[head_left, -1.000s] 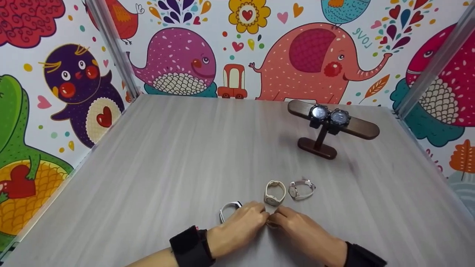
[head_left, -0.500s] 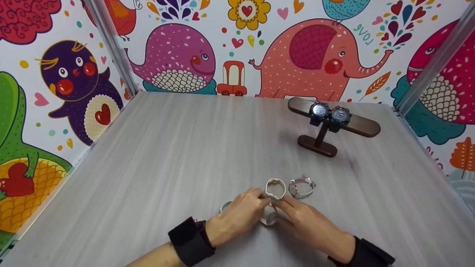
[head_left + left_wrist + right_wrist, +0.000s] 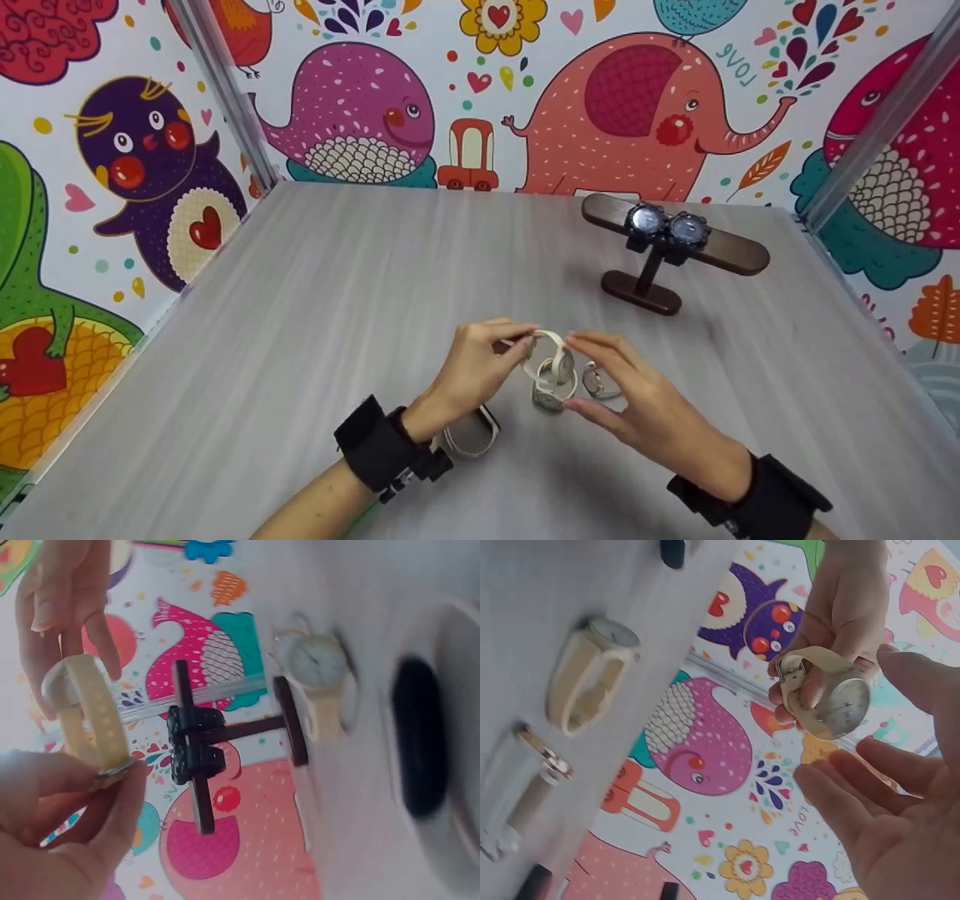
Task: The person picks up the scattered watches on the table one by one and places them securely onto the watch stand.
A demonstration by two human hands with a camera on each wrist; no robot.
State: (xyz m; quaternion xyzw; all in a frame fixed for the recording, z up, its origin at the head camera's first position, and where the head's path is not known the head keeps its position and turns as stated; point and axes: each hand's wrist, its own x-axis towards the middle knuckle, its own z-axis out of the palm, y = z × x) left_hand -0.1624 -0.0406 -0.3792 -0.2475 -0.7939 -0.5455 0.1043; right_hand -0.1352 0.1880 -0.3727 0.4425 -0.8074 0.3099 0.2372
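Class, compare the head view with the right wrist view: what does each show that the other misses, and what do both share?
Only the head view shows both black wrist cuffs and the two dark watches on the wooden stand. Only the right wrist view shows the held cream watch's dial and buckle up close. Both show the left hand pinching the cream watch above the table, the right hand beside it, and another cream watch lying on the table.
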